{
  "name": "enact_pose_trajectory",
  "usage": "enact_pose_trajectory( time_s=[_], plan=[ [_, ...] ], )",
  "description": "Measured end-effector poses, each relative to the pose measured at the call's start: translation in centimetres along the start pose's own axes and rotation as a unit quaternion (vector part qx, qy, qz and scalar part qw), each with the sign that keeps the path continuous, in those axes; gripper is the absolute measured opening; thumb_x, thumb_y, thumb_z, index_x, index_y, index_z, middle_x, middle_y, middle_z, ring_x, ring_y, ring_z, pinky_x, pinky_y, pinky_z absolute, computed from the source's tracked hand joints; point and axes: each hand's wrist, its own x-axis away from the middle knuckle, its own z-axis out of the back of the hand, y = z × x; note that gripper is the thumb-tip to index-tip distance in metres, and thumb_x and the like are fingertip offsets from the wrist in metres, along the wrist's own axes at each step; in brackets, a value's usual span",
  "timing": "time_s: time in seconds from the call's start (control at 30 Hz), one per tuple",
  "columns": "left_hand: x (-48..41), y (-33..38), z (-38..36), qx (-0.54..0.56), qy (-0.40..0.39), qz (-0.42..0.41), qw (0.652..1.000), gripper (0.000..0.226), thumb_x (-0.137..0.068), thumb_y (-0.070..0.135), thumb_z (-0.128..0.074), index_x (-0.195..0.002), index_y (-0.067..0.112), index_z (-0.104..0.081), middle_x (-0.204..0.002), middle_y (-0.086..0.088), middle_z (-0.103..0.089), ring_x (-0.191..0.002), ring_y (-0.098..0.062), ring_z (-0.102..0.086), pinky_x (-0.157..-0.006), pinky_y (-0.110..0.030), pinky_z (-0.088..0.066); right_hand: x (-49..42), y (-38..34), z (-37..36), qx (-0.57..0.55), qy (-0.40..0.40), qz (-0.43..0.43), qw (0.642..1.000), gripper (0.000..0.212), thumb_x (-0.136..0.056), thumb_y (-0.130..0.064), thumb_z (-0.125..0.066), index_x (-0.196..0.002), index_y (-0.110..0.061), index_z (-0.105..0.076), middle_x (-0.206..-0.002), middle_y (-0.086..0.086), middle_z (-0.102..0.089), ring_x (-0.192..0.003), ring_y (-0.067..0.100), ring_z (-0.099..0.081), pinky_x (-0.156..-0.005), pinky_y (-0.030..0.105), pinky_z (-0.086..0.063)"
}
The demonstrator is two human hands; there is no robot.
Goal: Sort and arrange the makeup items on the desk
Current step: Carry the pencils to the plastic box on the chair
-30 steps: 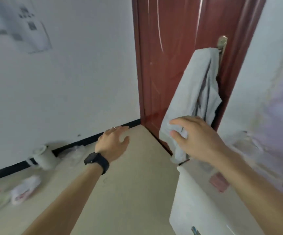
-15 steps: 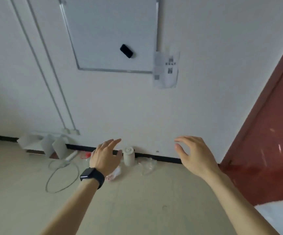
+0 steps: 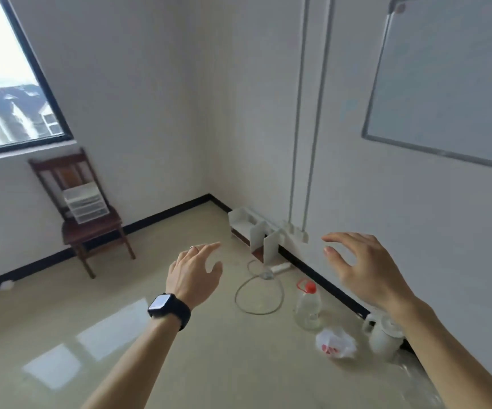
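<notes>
No makeup items and no desk surface in view. The camera faces a room corner, so the task's things are somewhere out of frame.

Left hand (image 3: 193, 273) is open with fingers loosely spread, holding nothing, raised over the floor (image 3: 180, 364); smartwatch (image 3: 168, 309) on that wrist. Right hand (image 3: 360, 270) is also open, fingers slightly curved, empty, near the wall.

Handling is a judgement only, nothing to check it against. Makeup items are likely small, light and hard-shelled, with smooth casings that slip. Compacts and glass bottles may crack if dropped. Tubes and pencils roll, so pinch them mid-body; take jars round the sides, not by the lid.

A small clear drawer unit (image 3: 85, 206) sits on the seat of a wooden chair (image 3: 91, 228) under the window (image 3: 2, 84). It could be an organiser, but its contents can't be made out.

Also on the floor by the wall:
- white divider rack (image 3: 256, 234)
- cable loop (image 3: 258, 296)
- plastic bottle (image 3: 308, 308) with a red cap
- crumpled plastic bag (image 3: 336, 345)
- white kettle (image 3: 383, 335), partly behind the right forearm

The whiteboard (image 3: 445, 84) is cut off at the right edge. A dark object on it is clipped and can't be identified.
</notes>
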Motion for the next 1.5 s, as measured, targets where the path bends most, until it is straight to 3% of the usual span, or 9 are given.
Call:
enact_pose_trajectory(
  time_s=[0.23,0.43,0.53,0.7,0.93,1.1,1.5],
  plan=[
    [-8.7,-11.0,1.9,-0.023,0.058,0.156,0.986,0.048,-0.094,0.042,-0.056,-0.14,0.048,-0.047,-0.143,0.012,-0.052,-0.133,-0.016,-0.043,-0.107,-0.032,-0.035,-17.5,-3.5,-12.8,-0.059,-0.121,0.102,0.986,0.026,-0.097,-0.038,-0.061,-0.122,-0.034,-0.067,-0.119,-0.014,-0.066,-0.12,0.012,-0.05,-0.096,0.025,-0.038],
    [-13.3,-20.6,5.2,-0.044,0.105,0.266,0.957,0.047,-0.092,0.041,-0.057,-0.138,0.047,-0.049,-0.139,0.013,-0.054,-0.131,-0.016,-0.045,-0.1,-0.03,-0.038,-30.1,-12.1,-24.2,-0.095,-0.203,0.19,0.956,0.027,-0.097,-0.038,-0.062,-0.123,-0.033,-0.067,-0.122,-0.012,-0.066,-0.126,0.014,-0.05,-0.099,0.026,-0.038],
    [-15.7,-26.1,6.7,-0.056,0.114,0.3,0.945,0.048,-0.092,0.041,-0.056,-0.139,0.047,-0.048,-0.139,0.014,-0.054,-0.131,-0.016,-0.044,-0.099,-0.031,-0.039,-34.4,-16.7,-30.4,-0.109,-0.234,0.22,0.941,0.029,-0.097,-0.041,-0.06,-0.125,-0.036,-0.065,-0.127,-0.014,-0.065,-0.13,0.012,-0.047,-0.106,0.031,-0.039],
    [-22.5,-36.6,9.5,-0.073,0.129,0.318,0.936,0.049,-0.092,0.043,-0.056,-0.141,0.045,-0.047,-0.141,0.012,-0.053,-0.133,-0.017,-0.043,-0.104,-0.036,-0.039,-41.3,-24.3,-41.4,-0.125,-0.272,0.254,0.92,0.03,-0.097,-0.043,-0.059,-0.126,-0.037,-0.063,-0.128,-0.015,-0.063,-0.131,0.008,-0.044,-0.099,0.022,-0.034],
    [-33.6,-51.1,14.3,-0.066,0.117,0.341,0.931,0.05,-0.093,0.044,-0.055,-0.142,0.044,-0.046,-0.141,0.011,-0.053,-0.133,-0.016,-0.042,-0.105,-0.034,-0.039,-51.8,-35.5,-54.1,-0.123,-0.298,0.234,0.917,0.03,-0.097,-0.04,-0.06,-0.127,-0.036,-0.064,-0.128,-0.013,-0.063,-0.132,0.011,-0.044,-0.099,0.024,-0.035],
    [-41.7,-59.5,16.1,-0.074,0.101,0.335,0.934,0.051,-0.093,0.043,-0.055,-0.143,0.043,-0.045,-0.141,0.012,-0.053,-0.133,-0.016,-0.042,-0.106,-0.034,-0.038,-58.4,-40.4,-61.9,-0.115,-0.313,0.216,0.918,0.03,-0.097,-0.043,-0.059,-0.127,-0.038,-0.063,-0.13,-0.015,-0.062,-0.132,0.011,-0.044,-0.106,0.033,-0.039],
    [-61.9,-81.9,14.7,-0.054,0.071,0.368,0.926,0.052,-0.093,0.041,-0.056,-0.144,0.042,-0.044,-0.143,0.011,-0.05,-0.136,-0.014,-0.038,-0.109,-0.033,-0.036,-76.3,-50.7,-86.4,-0.167,-0.391,0.159,0.891,0.029,-0.098,-0.039,-0.059,-0.127,-0.035,-0.063,-0.124,-0.02,-0.064,-0.121,0.004,-0.052,-0.104,0.026,-0.039]
  ],
)
